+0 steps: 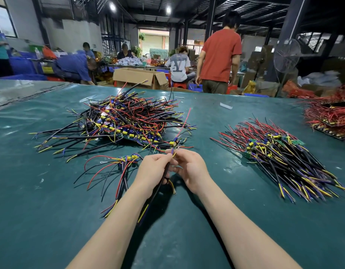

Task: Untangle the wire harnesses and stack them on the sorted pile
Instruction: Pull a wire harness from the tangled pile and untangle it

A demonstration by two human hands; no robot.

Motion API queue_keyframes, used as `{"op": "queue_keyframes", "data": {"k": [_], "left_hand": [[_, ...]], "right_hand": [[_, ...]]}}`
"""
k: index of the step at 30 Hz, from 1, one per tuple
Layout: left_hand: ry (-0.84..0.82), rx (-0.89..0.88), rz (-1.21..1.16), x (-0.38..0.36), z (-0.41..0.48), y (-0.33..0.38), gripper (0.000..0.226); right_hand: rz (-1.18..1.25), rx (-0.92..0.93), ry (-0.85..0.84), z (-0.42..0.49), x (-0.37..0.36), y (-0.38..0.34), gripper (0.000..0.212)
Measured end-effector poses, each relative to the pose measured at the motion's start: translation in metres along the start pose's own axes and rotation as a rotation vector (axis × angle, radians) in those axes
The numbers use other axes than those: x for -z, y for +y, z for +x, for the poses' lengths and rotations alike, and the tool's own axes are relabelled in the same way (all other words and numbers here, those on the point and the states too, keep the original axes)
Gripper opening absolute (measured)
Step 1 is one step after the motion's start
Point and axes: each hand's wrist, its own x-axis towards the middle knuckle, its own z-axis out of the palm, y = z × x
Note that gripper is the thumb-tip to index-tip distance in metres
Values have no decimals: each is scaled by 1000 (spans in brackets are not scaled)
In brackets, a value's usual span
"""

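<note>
A green table mat [51,210] fills the near view. On its left part lies the tangled pile [125,121], a heap of black, red, yellow and blue wires with yellow and blue parts, its ends sticking out every way. Just nearer, a few loose harnesses [121,166] lie apart from the heap, their red and black leads curling towards the person. Beyond the table edge stands an open cardboard box [138,76]; no print on it can be read

The left hand [154,169] is raised over the mat, back up, fingers curled, thumb and forefinger pinching the held harness [172,143]. The right hand [189,169] meets it from the other side, fingers curled and pinching the same harness at almost the same spot, so the two hands are together at their tips. The harness runs far to near: a thin red lead points away and a little right, a yellow part sits just above the fingers, and the black sheathed tail slants down to the left past the left wrist, ending in yellow and blue cores

In the background a seated person's white T-shirt [178,65] bears a large grey mark, too blurred to read; a person in a red shirt [220,55] stands beside

Right of the hands and well apart lies the sorted pile [280,160], wires combed parallel, red leads pointing far left, yellow and blue ends near right. At the right edge is a heap of red wires [331,117], and behind it a standing fan [286,55]
</note>
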Motion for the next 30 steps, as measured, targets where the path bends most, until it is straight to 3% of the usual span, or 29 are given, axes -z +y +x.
{"op": "queue_keyframes", "data": {"k": [9,17,22,26,30], "left_hand": [[-107,106,-141,3,-1,5,30],[-89,24,19,4,0,4,26],[-138,9,51,2,0,2,27],[-55,-88,32,-2,-2,-3,29],[-203,-12,-90,6,1,1,28]], "right_hand": [[-126,77,3,-4,3,1,24],[-234,191,84,-4,5,2,24],[-192,164,81,-3,6,1,27],[-129,95,142,-2,3,1,31],[84,-89,151,0,-1,-4,28]]}}
